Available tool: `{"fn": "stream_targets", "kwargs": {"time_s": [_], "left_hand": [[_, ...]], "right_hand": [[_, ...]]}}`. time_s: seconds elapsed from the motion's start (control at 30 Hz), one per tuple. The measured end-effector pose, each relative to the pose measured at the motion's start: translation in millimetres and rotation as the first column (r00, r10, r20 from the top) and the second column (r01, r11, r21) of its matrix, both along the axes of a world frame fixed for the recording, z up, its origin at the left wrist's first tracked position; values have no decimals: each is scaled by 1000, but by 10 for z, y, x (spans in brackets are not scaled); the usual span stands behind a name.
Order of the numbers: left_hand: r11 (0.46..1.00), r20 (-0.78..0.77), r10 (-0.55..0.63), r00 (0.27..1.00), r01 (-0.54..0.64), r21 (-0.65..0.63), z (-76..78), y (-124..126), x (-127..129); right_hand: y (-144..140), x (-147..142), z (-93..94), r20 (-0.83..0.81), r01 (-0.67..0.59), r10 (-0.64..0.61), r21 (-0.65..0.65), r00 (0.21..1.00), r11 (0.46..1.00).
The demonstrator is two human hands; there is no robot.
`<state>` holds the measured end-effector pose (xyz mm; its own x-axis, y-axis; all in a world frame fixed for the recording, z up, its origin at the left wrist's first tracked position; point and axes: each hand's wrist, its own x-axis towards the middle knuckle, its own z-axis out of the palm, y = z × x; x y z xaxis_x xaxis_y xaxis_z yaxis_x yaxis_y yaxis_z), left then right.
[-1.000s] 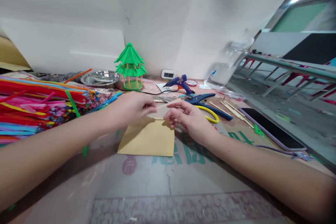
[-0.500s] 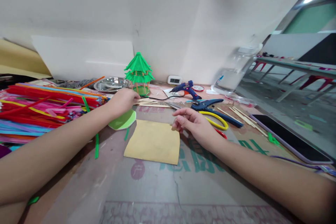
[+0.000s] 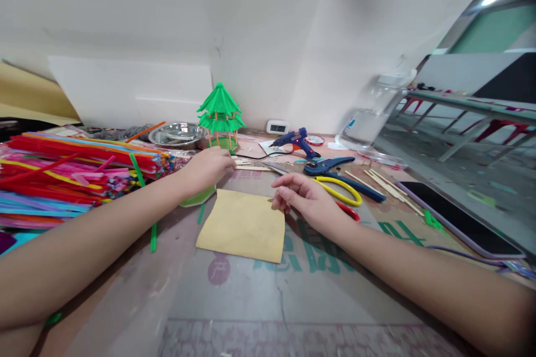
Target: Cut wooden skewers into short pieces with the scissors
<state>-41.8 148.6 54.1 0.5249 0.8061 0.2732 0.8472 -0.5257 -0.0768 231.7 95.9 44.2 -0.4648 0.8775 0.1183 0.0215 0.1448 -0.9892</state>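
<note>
My left hand (image 3: pixel 209 170) reaches over the thin wooden sticks (image 3: pixel 251 166), palm down. Its fingertips point at the sticks' left ends and are mostly hidden, so a grip cannot be made out. Beneath that hand, a light green paper piece (image 3: pixel 200 197) is partly covered. My right hand (image 3: pixel 299 195) rests by the upper right corner of a yellow square of sandpaper-like sheet (image 3: pixel 243 226), its fingers loosely bent and apart, with nothing clear in them. Behind my left hand stands a small green-roofed pagoda model (image 3: pixel 220 114) on stick posts.
Bundles of coloured pipe cleaners (image 3: pixel 75 173) lie left. A metal dish (image 3: pixel 178 134), a small digital clock (image 3: pixel 278 126) and a blue glue gun (image 3: pixel 297 142) stand behind. Yellow-handled pliers (image 3: pixel 343 192), blue cutters (image 3: pixel 330 166), a phone (image 3: pixel 456 217) and a water bottle (image 3: pixel 368 117) are right.
My left hand has moved right over the stick ends, covering more of them. My right hand has stayed near the sheet's corner.
</note>
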Motion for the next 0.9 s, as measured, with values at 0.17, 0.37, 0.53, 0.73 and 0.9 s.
{"fn": "stream_targets", "kwargs": {"time_s": [0.17, 0.37, 0.53, 0.73, 0.9], "left_hand": [[998, 14, 53, 999, -53, 26, -4, 20, -61], [991, 33, 124, 992, -125, 39, 68, 31, -163], [999, 15, 51, 999, -51, 4, 35, -1, -60], [998, 22, 61, 998, -61, -30, -45, -33, 52], [996, 42, 82, 996, -80, -45, -45, -42, 53]], "right_hand": [[-4, 5, -6, 18, -5, 5, 12, 1000, 1000], [-14, 6, -3, 20, -9, 9, 12, 1000, 1000], [-17, 2, 1, 29, -9, 8, 13, 1000, 1000], [-17, 0, 4, 44, -5, 4, 33, 999, 999], [-11, 3, 1, 48, -9, 7, 37, 999, 999]]}}
